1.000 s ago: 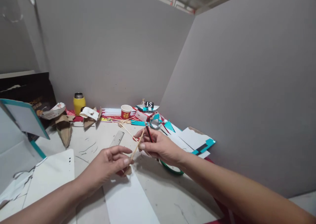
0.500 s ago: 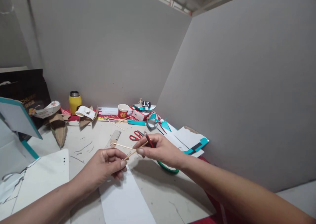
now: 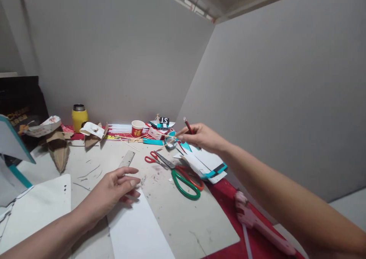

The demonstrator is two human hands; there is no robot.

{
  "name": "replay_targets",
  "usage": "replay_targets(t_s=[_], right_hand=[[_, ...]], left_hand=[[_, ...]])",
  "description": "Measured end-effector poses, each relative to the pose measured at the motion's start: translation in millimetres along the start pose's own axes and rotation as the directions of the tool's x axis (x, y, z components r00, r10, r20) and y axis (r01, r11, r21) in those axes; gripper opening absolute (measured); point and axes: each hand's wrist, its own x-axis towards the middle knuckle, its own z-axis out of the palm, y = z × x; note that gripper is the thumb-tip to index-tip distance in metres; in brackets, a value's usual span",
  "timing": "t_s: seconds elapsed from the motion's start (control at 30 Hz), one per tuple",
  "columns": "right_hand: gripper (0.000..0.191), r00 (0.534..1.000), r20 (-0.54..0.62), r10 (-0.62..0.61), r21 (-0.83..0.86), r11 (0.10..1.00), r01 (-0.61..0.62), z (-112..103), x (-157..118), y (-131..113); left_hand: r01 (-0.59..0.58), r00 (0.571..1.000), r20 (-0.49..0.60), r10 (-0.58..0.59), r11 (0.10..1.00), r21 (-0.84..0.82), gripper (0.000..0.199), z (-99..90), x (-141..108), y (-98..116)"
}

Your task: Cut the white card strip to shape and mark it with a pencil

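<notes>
My right hand [image 3: 201, 138] is raised over the back right of the table. Its fingertips pinch thin wooden sticks [image 3: 168, 142] that form an angle, and a dark red pencil [image 3: 188, 125] sticks up from the same hand. My left hand [image 3: 116, 186] hovers with fingers apart and nothing in them, above the far end of a white paper strip [image 3: 140, 228]. Just beyond it lies a ruler [image 3: 127, 159]. Large scissors [image 3: 185, 190] with green and orange handles rest below my right hand, beside small red-handled scissors [image 3: 151, 157].
A pink glue gun [image 3: 251, 218] lies on red cloth at the right. Along the back stand a paper cup [image 3: 137, 130], a yellow bottle [image 3: 79, 118], a cardboard boat [image 3: 59, 153] and a small boat marked ST [image 3: 163, 123]. White cut pieces [image 3: 210, 162] lie at right.
My right hand has moved up, away and to the right with the sticks and pencil. My left hand no longer touches the sticks, and its fingers have opened. The large scissors are uncovered.
</notes>
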Motion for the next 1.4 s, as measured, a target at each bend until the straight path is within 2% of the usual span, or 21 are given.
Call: replay_targets(t_s=[0.13, 0.23, 0.3, 0.43, 0.67, 0.87, 1.07, 1.3, 1.4], right_hand=[[0.026, 0.999, -0.002, 0.055, -0.197, 0.979, -0.054, -37.1, 26.9, 13.6], [0.010, 0.989, 0.074, 0.125, -0.354, 0.931, -0.091, -47.9, 47.7, 25.8], [0.007, 0.977, 0.124, 0.171, -0.455, 0.885, -0.097, -48.9, 60.8, 33.1], [0.016, 0.957, 0.176, 0.231, -0.603, 0.793, -0.081, -44.1, 81.9, 41.6], [0.024, 0.919, 0.240, 0.313, -0.691, 0.720, -0.065, -37.4, 103.6, 42.7], [0.025, 0.921, 0.223, 0.319, -0.692, 0.717, -0.081, -41.8, 112.9, 42.5], [0.022, 0.940, 0.190, 0.283, -0.615, 0.780, -0.110, -43.1, 115.2, 41.3], [0.014, 0.973, 0.126, 0.193, -0.348, 0.927, -0.139, -46.8, 96.7, 33.1], [0.017, 0.985, 0.088, 0.149, -0.187, 0.974, -0.130, -40.2, 79.9, 25.6]], left_hand=[[0.017, 1.000, 0.007, -0.018, 0.999, 0.035, 0.045, -2.0, 5.1, -6.7], [0.020, 1.000, -0.001, -0.020, 0.999, 0.032, 0.039, -3.4, 7.7, -11.8], [0.029, 1.000, -0.007, -0.029, 0.999, 0.035, 0.038, -4.4, 8.2, -13.4], [0.047, 0.999, -0.014, -0.047, 0.998, 0.046, 0.041, -5.5, 8.9, -12.7], [0.048, 0.999, -0.006, -0.048, 0.998, 0.038, 0.041, -6.5, 11.2, -13.2], [0.055, 0.998, -0.005, -0.055, 0.998, 0.039, 0.040, -5.8, 9.4, -11.7], [0.053, 0.998, -0.023, -0.052, 0.998, 0.043, 0.040, -4.6, 9.2, -10.1], [0.051, 0.998, -0.030, -0.050, 0.998, 0.046, 0.036, -5.6, 10.8, -15.9], [0.020, 0.999, -0.041, -0.017, 0.998, 0.064, 0.036, -4.6, 8.4, -7.5]])
